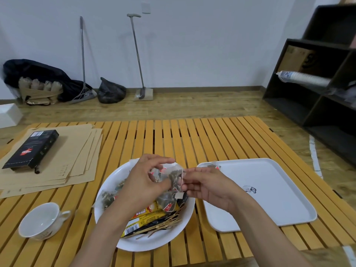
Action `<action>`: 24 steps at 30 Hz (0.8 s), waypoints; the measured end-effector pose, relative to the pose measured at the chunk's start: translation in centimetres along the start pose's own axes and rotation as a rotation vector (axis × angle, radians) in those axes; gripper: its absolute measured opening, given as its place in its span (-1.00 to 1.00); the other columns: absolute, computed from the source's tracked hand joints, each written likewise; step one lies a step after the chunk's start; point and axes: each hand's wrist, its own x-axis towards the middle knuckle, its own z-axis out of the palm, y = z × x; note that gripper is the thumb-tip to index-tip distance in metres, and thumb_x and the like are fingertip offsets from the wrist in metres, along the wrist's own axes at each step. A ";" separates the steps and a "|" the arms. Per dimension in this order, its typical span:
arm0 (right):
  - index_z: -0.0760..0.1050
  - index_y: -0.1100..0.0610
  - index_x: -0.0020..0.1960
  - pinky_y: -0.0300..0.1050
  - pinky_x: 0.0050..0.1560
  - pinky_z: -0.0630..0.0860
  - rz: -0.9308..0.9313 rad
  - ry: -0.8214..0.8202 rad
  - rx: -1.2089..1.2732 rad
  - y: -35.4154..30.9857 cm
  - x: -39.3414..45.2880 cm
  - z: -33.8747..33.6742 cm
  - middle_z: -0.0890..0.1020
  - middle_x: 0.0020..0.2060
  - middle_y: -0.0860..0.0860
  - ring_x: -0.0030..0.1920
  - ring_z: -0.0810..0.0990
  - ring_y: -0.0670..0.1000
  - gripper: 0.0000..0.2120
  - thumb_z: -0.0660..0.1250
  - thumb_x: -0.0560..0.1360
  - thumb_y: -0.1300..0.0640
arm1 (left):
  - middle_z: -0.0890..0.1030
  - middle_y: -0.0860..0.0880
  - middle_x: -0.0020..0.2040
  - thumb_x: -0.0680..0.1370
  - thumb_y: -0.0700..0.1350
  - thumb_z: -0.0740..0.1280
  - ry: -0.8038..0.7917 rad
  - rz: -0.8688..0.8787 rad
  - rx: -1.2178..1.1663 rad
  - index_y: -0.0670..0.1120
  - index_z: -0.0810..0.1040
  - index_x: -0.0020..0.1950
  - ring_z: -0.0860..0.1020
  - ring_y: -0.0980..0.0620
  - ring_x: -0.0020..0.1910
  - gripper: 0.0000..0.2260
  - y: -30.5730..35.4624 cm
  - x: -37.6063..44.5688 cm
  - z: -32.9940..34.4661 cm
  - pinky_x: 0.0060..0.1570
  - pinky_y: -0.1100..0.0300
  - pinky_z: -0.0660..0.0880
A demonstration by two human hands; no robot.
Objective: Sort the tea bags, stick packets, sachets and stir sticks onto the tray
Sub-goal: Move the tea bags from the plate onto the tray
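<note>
A white bowl [169, 239] on the slatted table holds tea bags, yellow stick packets [146, 218] and wooden stir sticks [165, 224]. Above the bowl, my left hand [142, 182] holds a clear mesh tea bag [173, 175] between its fingers. My right hand [206, 185] pinches the same tea bag's string from the right side. More tea bags [167, 201] hang or lie just below it. The white tray [269, 191] sits to the right of the bowl, with one tea bag [212, 166] lying in its far left corner.
A white cup [41, 221] stands at the front left. A black box [32, 149] lies on a stack of brown envelopes [81, 160] at the left. A dark shelf unit [317, 83] stands at the right, brooms and bags against the far wall.
</note>
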 end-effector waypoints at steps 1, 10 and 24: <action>0.62 0.27 0.05 -0.16 -0.20 0.60 0.011 0.006 -0.008 0.0 0.0 -0.1 0.69 -0.19 0.18 -0.24 0.65 0.03 -0.90 0.40 0.56 0.26 | 0.54 0.17 0.17 0.40 -0.15 0.51 -0.023 0.030 0.018 0.27 0.66 0.10 0.54 0.21 0.10 -0.62 0.0 -0.1 0.1 -0.04 0.15 0.54; 0.67 0.17 0.07 -0.18 -0.17 0.51 -0.012 -0.021 -0.114 -0.4 -0.4 -0.7 0.71 -0.11 0.11 -0.16 0.65 0.00 -0.77 0.42 0.57 0.01 | 0.71 0.09 -0.24 0.52 -0.19 0.49 0.074 -0.041 -0.069 0.05 0.68 -0.14 0.66 0.12 -0.26 -0.87 -0.2 0.3 0.9 -0.26 0.28 0.53; 0.65 0.20 0.08 -0.18 -0.20 0.60 -0.229 0.364 -0.229 -1.5 -0.8 -4.0 0.75 -0.08 0.12 -0.15 0.70 0.01 -0.79 0.51 0.45 0.30 | 0.73 0.13 -0.12 0.42 -0.12 0.59 0.127 -0.127 -0.113 0.05 0.64 0.02 0.69 0.10 -0.22 -0.77 -0.1 0.5 1.0 -0.15 0.21 0.61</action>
